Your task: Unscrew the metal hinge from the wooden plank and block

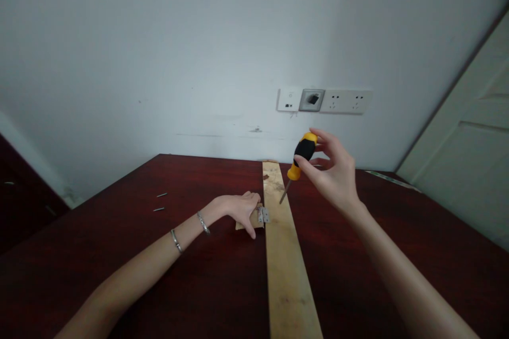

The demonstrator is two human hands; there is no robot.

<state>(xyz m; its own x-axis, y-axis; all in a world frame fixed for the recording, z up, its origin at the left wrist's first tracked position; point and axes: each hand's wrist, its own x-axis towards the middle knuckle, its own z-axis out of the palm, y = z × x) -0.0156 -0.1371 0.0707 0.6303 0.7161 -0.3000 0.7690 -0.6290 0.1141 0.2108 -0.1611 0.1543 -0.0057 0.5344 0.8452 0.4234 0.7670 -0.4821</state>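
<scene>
A long wooden plank [284,254] lies lengthwise on the dark red tabletop. Against its left edge sits a small wooden block [243,225], and a metal hinge [265,215] spans the joint between the two. My left hand [242,209] grips the block from above, thumb at the near edge and fingers at the far edge, partly covering it. In my right hand [334,169] is a screwdriver [305,149] with a yellow and black handle, pinched between thumb and fingers. Its shaft tilts down toward the plank, the tip seen over the wood beyond the hinge; whether it touches, I cannot tell.
Two screws [159,202] lie on the left of the tabletop [191,296]. A white wall with sockets [345,101] stands behind. At the back right edge there is a thin pale strip [392,180], near a white door [473,143].
</scene>
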